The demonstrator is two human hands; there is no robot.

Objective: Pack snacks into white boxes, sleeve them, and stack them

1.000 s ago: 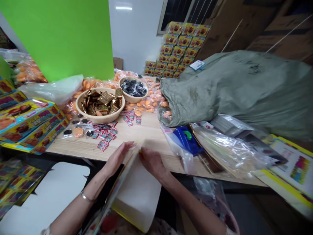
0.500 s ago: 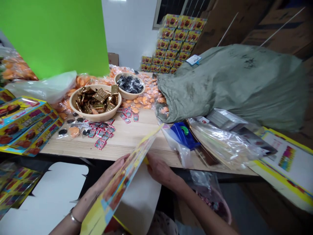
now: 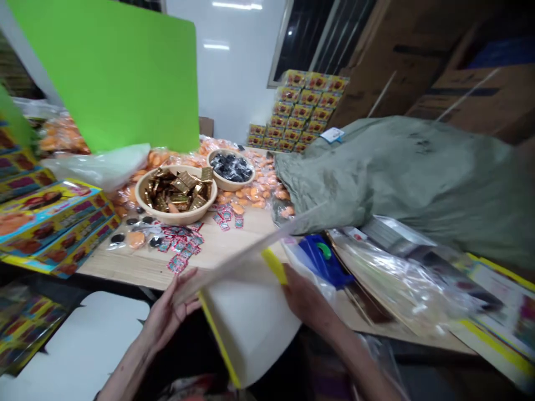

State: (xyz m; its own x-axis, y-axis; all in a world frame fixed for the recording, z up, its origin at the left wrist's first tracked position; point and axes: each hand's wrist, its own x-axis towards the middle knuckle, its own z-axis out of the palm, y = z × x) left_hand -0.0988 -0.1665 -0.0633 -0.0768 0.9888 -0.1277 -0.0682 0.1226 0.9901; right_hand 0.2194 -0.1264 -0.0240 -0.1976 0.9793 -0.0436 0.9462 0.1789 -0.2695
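A flat printed cardboard box blank (image 3: 251,323), white inside with yellow edges, is held over the table's front edge. My left hand (image 3: 169,312) grips its left side with the fingers curled on it. My right hand (image 3: 307,298) holds its right side, by a yellow flap. One panel of the blank is swinging and shows only as a blur. Beyond lie small red sachets (image 3: 181,245) on the wooden table (image 3: 137,262).
A beige bowl of gold-wrapped pieces (image 3: 178,192) and a bowl of dark pieces (image 3: 232,167) stand behind, among orange packets. Printed boxes (image 3: 50,220) are stacked at left, a grey-green sack (image 3: 401,172) at right, and a blue tape dispenser (image 3: 321,253) lies among clear bags. A green board (image 3: 112,72) stands behind.
The blank's printed panel, raised on edge half a second ago, has swung over toward the right and blurs. Both hands have shifted slightly while still holding it. The view has tilted up.
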